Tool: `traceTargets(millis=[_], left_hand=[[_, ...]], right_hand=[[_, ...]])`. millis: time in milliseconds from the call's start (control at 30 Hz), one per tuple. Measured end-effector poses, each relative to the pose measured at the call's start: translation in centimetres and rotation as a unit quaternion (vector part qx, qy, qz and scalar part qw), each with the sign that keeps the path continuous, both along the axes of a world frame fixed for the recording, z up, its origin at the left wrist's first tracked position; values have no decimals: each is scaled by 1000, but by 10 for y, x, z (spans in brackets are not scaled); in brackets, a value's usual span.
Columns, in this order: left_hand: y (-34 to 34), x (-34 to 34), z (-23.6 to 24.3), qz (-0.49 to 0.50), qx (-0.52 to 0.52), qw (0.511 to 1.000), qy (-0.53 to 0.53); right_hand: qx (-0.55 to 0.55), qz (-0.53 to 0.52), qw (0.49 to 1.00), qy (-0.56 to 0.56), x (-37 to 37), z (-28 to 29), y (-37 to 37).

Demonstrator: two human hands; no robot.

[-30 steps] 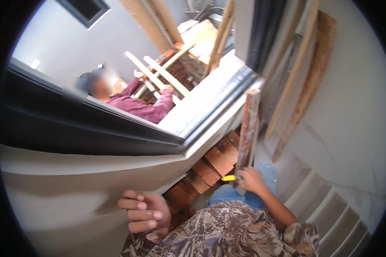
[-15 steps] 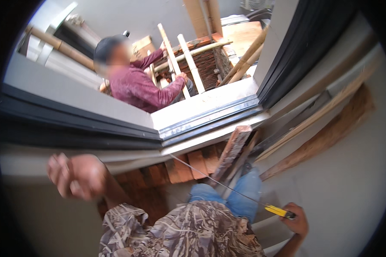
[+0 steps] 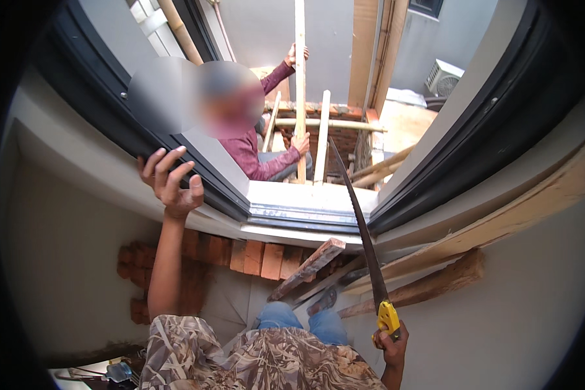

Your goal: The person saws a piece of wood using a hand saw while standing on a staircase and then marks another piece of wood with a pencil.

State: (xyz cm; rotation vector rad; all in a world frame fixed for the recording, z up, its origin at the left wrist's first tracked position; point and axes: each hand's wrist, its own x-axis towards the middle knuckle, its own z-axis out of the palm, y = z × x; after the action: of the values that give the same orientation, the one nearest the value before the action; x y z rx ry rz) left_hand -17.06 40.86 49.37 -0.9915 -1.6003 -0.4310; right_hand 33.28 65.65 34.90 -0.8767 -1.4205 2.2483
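Observation:
My left hand (image 3: 172, 185) is raised at the dark left window frame (image 3: 224, 192), fingers apart and curved, holding nothing; whether it touches the frame I cannot tell. My right hand (image 3: 393, 341), at lower right, grips the yellow handle of a handsaw (image 3: 367, 247), whose long dark blade points up toward the window opening. Beyond the white sill (image 3: 279, 194), a person in a maroon top (image 3: 263, 162), head blurred, holds a long pale batten (image 3: 299, 84) upright with two hands. Another pale batten (image 3: 324, 130) stands beside it over a brick-lined opening.
Bricks (image 3: 253, 257) are stacked below the window. A weathered board (image 3: 305, 266), a long plank (image 3: 474, 208) and a rough timber (image 3: 435, 286) lean at the right. Outside are bamboo poles (image 3: 387, 169) and an air-conditioner unit (image 3: 443, 78). Various objects (image 3: 117, 370) lie at lower left.
My view has turned toward the window. My left hand has risen toward the frame. The saw now points forward, blade toward the opening. The other person's upper hand and batten have moved higher.

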Motion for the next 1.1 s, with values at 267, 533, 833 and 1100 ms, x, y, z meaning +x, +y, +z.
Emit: traceTargets(millis=[267,533,833,1100], left_hand=[[37,32,7,-65,19,997,-21],[183,-72,6,-214,203,879,-376],[239,-231,-37,-173,364,562,-722],[260,-178,-87,-351,432,-7,-831]], right_hand=[[17,-10,1000,-15,12,-27,-11],[16,-9,1000,-6,50,-4,-24],[108,-2,992,-59,101,5,-29],[92,49,975,-195,138,-29,-18]])
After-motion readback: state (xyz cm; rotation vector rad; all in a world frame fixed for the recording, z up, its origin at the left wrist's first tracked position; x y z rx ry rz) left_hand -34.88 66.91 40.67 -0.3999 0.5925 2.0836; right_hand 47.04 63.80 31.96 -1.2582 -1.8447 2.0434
